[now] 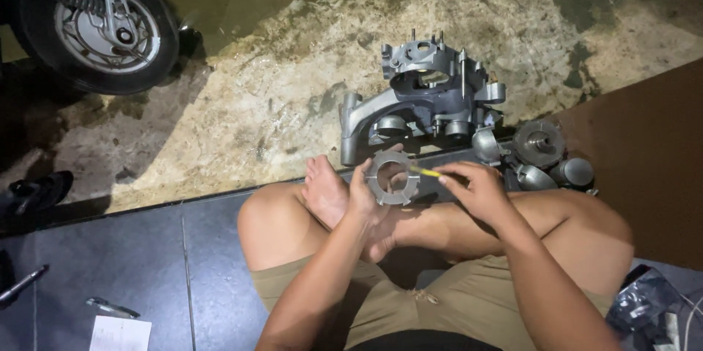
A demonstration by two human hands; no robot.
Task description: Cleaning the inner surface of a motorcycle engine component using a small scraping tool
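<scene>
I sit cross-legged on a dark tiled floor. My left hand (364, 191) holds up a flat grey metal ring (392, 177) with notches around its edge. My right hand (474, 186) pinches a thin tool with a yellow handle (425, 172), its tip touching the ring's right side. Just beyond my hands stands a grey metal engine casing (425, 94) on the ground.
Round metal engine parts (540, 149) lie right of the casing beside a brown mat (644, 153). A motorcycle wheel (95, 25) is at the top left. A sandal (36, 193), tools (110, 308), a paper (121, 334) and a plastic bag (648, 307) lie around me.
</scene>
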